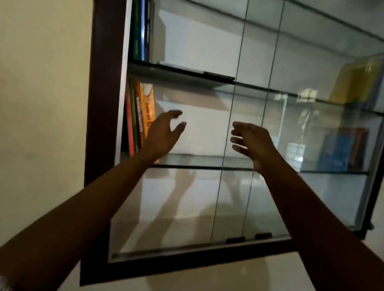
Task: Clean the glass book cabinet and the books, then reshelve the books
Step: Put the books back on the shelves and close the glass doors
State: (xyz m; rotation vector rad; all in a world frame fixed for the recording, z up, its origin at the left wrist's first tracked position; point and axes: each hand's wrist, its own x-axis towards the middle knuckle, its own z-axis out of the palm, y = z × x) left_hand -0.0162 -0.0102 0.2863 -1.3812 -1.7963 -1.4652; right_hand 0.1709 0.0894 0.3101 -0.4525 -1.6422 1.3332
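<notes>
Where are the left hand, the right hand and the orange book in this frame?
left hand (162,134): head view, middle of the hand, below the knuckles.
right hand (256,143): head view, middle of the hand.
orange book (146,103): head view, its visible cover, just above the left hand.

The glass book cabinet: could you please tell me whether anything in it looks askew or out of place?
The red, green and orange books at lower left lean toward the cabinet wall rather than standing upright. A thin dark item lies flat on the glass shelf above. Nothing looks broken.
</notes>
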